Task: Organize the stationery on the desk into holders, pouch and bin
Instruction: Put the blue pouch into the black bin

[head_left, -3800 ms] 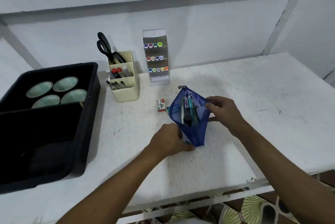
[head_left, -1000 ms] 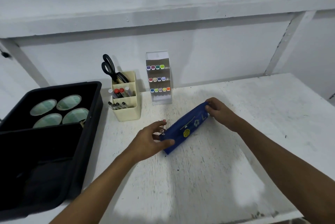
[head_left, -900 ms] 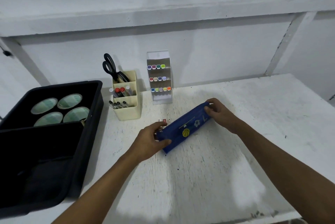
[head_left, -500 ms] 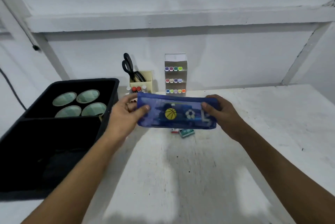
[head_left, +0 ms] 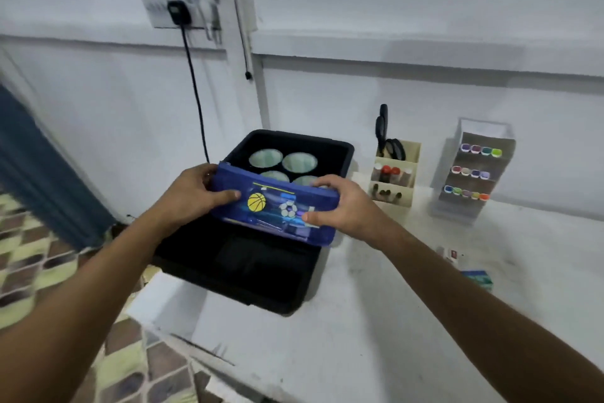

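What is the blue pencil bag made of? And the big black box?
The blue pouch looks like thin see-through plastic or mesh: pens show through it, and it bends in both hands. The black bin looks like hard, slightly shiny plastic, with smooth moulded walls and rounded corners.

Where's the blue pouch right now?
In the head view, the blue pouch is held in the air over the black bin, left of centre, with the left hand and right hand gripping its ends.

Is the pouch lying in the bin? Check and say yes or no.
No: both the left hand and the right hand hold the pouch up above the bin.
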Demonstrator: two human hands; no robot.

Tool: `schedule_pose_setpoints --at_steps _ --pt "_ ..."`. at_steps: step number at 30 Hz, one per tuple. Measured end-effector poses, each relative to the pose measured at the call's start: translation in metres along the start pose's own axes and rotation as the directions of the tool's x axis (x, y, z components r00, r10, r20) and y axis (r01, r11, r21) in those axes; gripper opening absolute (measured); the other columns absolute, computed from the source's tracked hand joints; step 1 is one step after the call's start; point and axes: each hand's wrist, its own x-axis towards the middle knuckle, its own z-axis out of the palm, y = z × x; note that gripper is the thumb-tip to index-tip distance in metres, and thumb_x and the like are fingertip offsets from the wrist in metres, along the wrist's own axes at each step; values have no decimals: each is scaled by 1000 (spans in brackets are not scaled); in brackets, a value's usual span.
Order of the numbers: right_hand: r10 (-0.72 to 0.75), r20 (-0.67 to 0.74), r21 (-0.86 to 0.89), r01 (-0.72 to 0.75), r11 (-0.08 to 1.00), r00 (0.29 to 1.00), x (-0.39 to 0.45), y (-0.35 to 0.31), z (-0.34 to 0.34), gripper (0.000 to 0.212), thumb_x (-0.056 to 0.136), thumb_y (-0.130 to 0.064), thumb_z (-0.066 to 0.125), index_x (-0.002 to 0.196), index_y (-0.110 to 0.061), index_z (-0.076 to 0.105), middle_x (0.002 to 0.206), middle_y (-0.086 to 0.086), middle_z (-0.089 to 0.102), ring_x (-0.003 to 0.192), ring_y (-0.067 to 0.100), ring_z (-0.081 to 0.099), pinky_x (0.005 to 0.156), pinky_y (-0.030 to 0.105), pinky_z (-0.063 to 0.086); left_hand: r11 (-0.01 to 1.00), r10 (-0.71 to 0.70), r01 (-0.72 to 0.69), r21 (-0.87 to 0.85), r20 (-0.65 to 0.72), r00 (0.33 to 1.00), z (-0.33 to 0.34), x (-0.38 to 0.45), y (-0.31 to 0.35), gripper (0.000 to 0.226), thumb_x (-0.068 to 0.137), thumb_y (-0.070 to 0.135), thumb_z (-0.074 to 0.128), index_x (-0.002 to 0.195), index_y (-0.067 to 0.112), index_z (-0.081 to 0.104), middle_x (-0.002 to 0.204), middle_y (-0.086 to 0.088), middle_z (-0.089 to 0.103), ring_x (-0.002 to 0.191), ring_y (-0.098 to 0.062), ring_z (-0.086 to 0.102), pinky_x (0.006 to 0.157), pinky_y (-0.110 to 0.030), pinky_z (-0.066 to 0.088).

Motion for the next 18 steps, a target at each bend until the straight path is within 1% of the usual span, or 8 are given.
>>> schedule_pose_setpoints --at_steps 1,3,5,9,12,14,16,18 --pt "2 36 -52 0 999 999 7 -3 11 55 67 -25 85 114 -19 57 105 4 66 91 17 67 81 34 57 997 -11 9 70 22 1000 -6 1 -12 28 76 16 81 90 30 61 91 10 70 75 2 67 80 -26 54" --pt "20 81 -171 -6 985 997 15 -8 26 53 68 -26 84 114 -15 60 108 6 65 95 21 65 86 36 54 980 -59 43 193 76 995 -8 7 -33 30 76 19 80 100 24 62 97 2 71 83 -8 67 83 -31 53" --pt "77 160 -299 -26 954 984 23 -11 39 49 70 -25 81 113 -10 63 106 6 67 94 22 65 85 36 52 948 -116 77 308 110 987 -8 12 -49 37 76 25 80 107 16 62 101 -2 69 87 -16 66 80 -29 49" --pt "212 282 -522 -36 852 936 36 -4 58 43 71 -32 80 103 -7 67 98 9 69 89 25 65 78 36 52 893 -210 105 438 200 957 -2 21 -67 38 76 33 78 105 15 61 97 0 66 86 -17 62 75 -27 44" --pt "301 315 -670 -14 742 900 44 1 71 47 72 -36 79 107 -7 65 100 8 65 86 24 62 72 34 52 858 -251 85 507 270 930 4 26 -76 31 77 31 76 101 15 65 99 -3 71 87 -18 65 78 -28 49" --pt "332 338 -717 13 697 881 47 2 79 53 72 -38 79 112 -8 62 106 8 64 89 24 62 73 33 51 845 -259 71 529 289 922 7 28 -79 34 76 32 77 102 14 64 103 -4 70 90 -18 65 82 -29 50" --pt "332 356 -706 18 708 873 48 5 84 68 69 -39 80 126 -11 54 121 7 59 102 25 60 85 35 52 834 -261 63 548 293 920 10 29 -80 41 77 35 77 107 14 59 109 -4 67 93 -19 63 80 -27 47" --pt "326 376 -687 25 727 867 47 7 85 78 68 -40 81 133 -14 47 128 5 55 108 24 57 90 35 50 796 -256 43 603 271 928 14 27 -83 55 77 40 76 116 10 51 116 -7 63 101 -23 60 80 -27 45"
